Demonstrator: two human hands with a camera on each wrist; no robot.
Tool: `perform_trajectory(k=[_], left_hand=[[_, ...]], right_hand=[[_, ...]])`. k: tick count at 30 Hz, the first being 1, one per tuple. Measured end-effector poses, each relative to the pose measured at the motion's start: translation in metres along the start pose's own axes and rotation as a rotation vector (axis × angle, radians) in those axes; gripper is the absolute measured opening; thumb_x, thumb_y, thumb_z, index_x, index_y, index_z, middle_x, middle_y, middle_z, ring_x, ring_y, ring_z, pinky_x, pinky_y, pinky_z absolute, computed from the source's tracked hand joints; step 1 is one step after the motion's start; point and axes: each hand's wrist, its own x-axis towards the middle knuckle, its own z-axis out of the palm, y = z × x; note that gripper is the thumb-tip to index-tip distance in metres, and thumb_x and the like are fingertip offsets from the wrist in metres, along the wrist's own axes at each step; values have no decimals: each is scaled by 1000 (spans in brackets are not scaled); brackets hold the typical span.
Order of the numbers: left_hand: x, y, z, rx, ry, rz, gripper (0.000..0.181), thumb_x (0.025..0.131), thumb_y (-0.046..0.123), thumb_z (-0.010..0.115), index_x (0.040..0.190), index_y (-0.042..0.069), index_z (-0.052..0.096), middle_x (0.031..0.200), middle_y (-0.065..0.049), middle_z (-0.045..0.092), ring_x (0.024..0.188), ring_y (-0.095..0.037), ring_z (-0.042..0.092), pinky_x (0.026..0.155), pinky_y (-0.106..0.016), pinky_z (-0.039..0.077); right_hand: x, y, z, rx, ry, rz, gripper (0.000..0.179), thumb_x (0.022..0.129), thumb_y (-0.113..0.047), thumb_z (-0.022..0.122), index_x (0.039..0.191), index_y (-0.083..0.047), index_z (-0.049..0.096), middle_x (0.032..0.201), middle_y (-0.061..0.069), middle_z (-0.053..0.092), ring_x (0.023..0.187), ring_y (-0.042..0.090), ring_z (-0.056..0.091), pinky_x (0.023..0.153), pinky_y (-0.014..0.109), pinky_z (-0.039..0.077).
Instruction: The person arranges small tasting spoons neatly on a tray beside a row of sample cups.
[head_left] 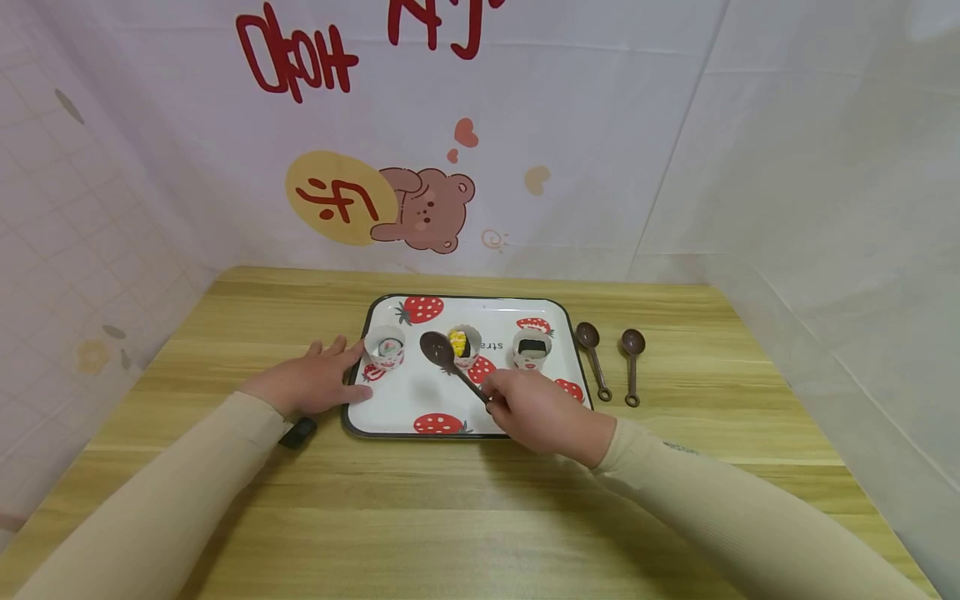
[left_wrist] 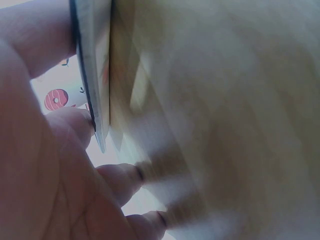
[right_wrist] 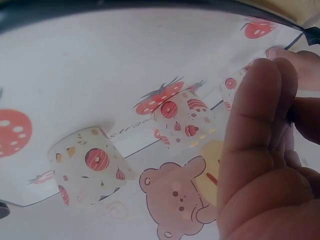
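Note:
My right hand (head_left: 536,412) holds a dark brown spoon (head_left: 438,348) by its handle, the bowl hovering beside the middle paper cup (head_left: 467,362). In that cup sits a yellow sushi piece (head_left: 459,342) with a black band. To its left stands a paper cup (head_left: 386,362) with a white-rimmed sushi roll, and to its right one (head_left: 529,363) with a black-wrapped piece. All three cups stand on a white strawberry-print tray (head_left: 405,400). At the tray's left rim my left hand (head_left: 311,382) rests with fingers spread, a finger close to the left cup.
Two more brown spoons, one (head_left: 592,350) close to the tray and another (head_left: 633,358) farther right, lie on the wooden table (head_left: 450,517). A small black object (head_left: 298,432) shows beneath the left wrist. A white printed cloth (head_left: 570,108) hangs behind the table.

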Motion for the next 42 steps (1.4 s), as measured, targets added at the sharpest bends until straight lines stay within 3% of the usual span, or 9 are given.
perform_trajectory(k=[8, 24, 33, 42], left_hand=[[-1, 0, 0, 4, -4, -14, 99, 97, 65, 61, 170, 14, 17, 172, -33, 11, 155, -65, 6, 114, -81, 28], [3, -3, 2, -7, -11, -24, 103, 96, 71, 60, 170, 14, 17, 172, -33, 10, 154, -66, 4, 114, -82, 25], [3, -1, 0, 6, -11, -19, 101, 97, 68, 60, 169, 10, 19, 172, -34, 11, 153, -68, 6, 115, -82, 26], [2, -1, 0, 9, -11, -10, 101, 97, 68, 61, 169, 11, 19, 171, -35, 12, 152, -69, 6, 115, -82, 26]], right_hand=[[5, -4, 0, -2, -11, 40, 8, 101, -12, 67, 106, -9, 71, 77, -5, 67, 63, 11, 55, 59, 25, 47], [16, -11, -1, 19, -54, 122, 11, 102, -15, 65, 109, -8, 68, 83, -1, 69, 65, 14, 58, 59, 28, 49], [21, -13, -2, 3, -14, 90, 10, 101, -12, 64, 109, -6, 68, 81, -1, 70, 60, 11, 54, 55, 25, 44], [30, -14, 0, 113, -54, 175, 13, 103, -13, 64, 113, -6, 66, 77, 0, 67, 61, 12, 59, 55, 26, 48]])
